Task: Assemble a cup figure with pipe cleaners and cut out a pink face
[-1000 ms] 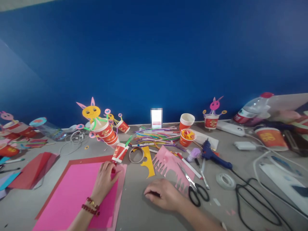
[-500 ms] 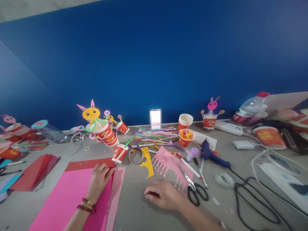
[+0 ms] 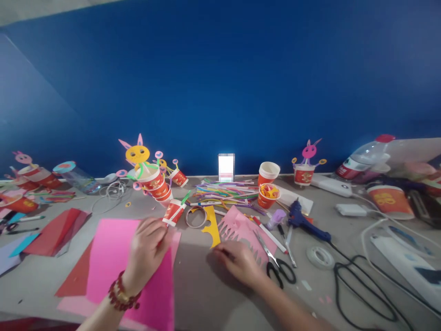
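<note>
My left hand (image 3: pixel 149 243) is closed at the top of a bright pink sheet (image 3: pixel 110 248), its fingers pinching the paper, which looks raised and bent; the fingertips are partly hidden. Under it lie a dark red sheet (image 3: pixel 77 276) and a pale pink sheet (image 3: pixel 176 241). My right hand (image 3: pixel 237 259) has its fingers curled together beside the lower tip of a yellow cut scrap (image 3: pixel 215 230), with nothing visible in them. Right of that scrap lies a pale pink cut sheet (image 3: pixel 237 225), with black-handled scissors (image 3: pixel 274 261) at its edge.
A tape roll (image 3: pixel 196 216), a tilted red cup (image 3: pixel 174 212) and colourful pipe cleaners (image 3: pixel 223 192) lie beyond my hands. At the right are a blue glue gun (image 3: pixel 303 220), clear tape (image 3: pixel 320 257) and a black cable (image 3: pixel 358 285). Decorated cups (image 3: pixel 149 177) stand near the blue wall.
The bright pink sheet has shifted and bent up under my left hand, uncovering more red and pale pink paper. My right hand has moved forward to the yellow scrap. The view has shifted slightly.
</note>
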A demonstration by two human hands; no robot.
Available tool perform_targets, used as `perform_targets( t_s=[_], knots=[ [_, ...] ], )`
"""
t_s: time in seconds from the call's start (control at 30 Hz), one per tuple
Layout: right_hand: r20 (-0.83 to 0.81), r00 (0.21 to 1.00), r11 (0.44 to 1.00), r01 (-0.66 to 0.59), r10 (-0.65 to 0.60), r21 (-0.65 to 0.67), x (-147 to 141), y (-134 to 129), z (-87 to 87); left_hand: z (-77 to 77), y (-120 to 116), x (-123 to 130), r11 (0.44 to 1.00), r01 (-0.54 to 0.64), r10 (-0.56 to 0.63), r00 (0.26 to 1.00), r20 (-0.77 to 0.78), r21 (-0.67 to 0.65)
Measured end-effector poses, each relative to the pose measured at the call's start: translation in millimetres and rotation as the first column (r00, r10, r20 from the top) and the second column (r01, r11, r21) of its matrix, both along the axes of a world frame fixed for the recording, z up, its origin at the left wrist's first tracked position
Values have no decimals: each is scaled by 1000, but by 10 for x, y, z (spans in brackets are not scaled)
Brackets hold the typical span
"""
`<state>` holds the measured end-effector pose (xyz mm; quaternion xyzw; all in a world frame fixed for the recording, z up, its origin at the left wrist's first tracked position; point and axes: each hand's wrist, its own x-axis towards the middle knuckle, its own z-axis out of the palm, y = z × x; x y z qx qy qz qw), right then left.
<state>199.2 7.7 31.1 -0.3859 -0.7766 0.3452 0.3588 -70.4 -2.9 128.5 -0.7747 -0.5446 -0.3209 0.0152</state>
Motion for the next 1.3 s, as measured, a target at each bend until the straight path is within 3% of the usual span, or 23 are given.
perform_targets(
  t_s=[0.1, 0.23, 0.4, 0.57, 0.73, 0.93, 1.03, 1.17, 1.23, 1.3],
  knots=[
    [-60, 987, 989, 147, -149, -27, 138, 101, 54, -56, 71, 528, 973, 180, -193, 978, -77, -146],
    [-137, 950, 960, 280, -281, -29, 355, 181, 216, -369, 108, 1162, 907, 309, -359, 922, -143, -286],
    [-163, 935, 945, 325, -314, 43, 572, 117, 436, -751, 174, 1605, 893, 279, -358, 916, -180, -354],
    [-118, 924, 925, 374, -365, 70, 841, -49, 425, -881, 227, 1750, 900, 194, -298, 927, -226, -390],
    [-100, 863, 862, 503, -496, 65, 1137, -225, 237, -940, 249, 1843, 890, 181, -290, 933, -213, -418],
    [-24, 775, 767, 629, -632, 124, 1513, -479, 51, -925, 273, 1795, 912, 234, -300, 941, -158, -338],
    [48, 705, 701, 693, -708, 165, 1737, -598, 9, -911, 138, 1543, 892, 335, -388, 911, -136, -303],
    [159, 578, 597, 745, -800, 298, 1988, -656, -41, -1016, -66, 1048, 808, 494, -555, 821, -133, -322],
    [238, 544, 593, 722, -805, 357, 2068, -634, -88, -1108, -119, 859, 769, 549, -625, 752, -208, -327],
    [341, 513, 616, 667, -787, 418, 2119, -593, -155, -1185, -148, 764, 766, 556, -637, 724, -264, -323]
  ],
)
